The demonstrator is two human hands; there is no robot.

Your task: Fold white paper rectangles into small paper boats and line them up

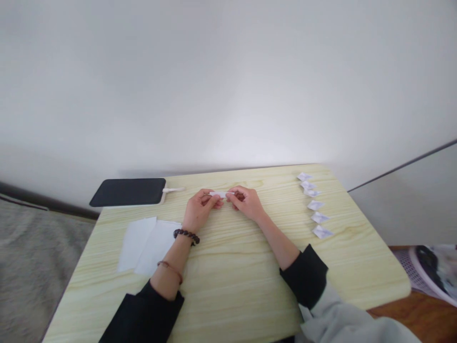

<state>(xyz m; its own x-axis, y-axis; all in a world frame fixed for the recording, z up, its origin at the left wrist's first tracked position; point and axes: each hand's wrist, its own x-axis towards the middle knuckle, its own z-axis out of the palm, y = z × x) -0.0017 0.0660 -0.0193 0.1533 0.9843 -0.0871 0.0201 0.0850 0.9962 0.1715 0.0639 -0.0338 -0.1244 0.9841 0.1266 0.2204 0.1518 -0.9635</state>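
Observation:
A small strip of folded white paper (222, 194) is held level over the far middle of the table. My left hand (200, 208) pinches its left end between thumb and fingers. At the other end, the thumb and fingers of my right hand (247, 202) are closed on the same paper. Parts of the paper are hidden behind the fingertips. Sheets of white paper (137, 243) lie flat to the left of my left wrist. Several small folded paper boats (316, 205) stand in a column at the right.
A dark-screened phone (128, 192) with a white cable plug (173, 189) lies at the table's far left corner. The wooden table (243, 290) meets a white wall (228, 85) behind. A pink basket (416, 271) sits low at the right.

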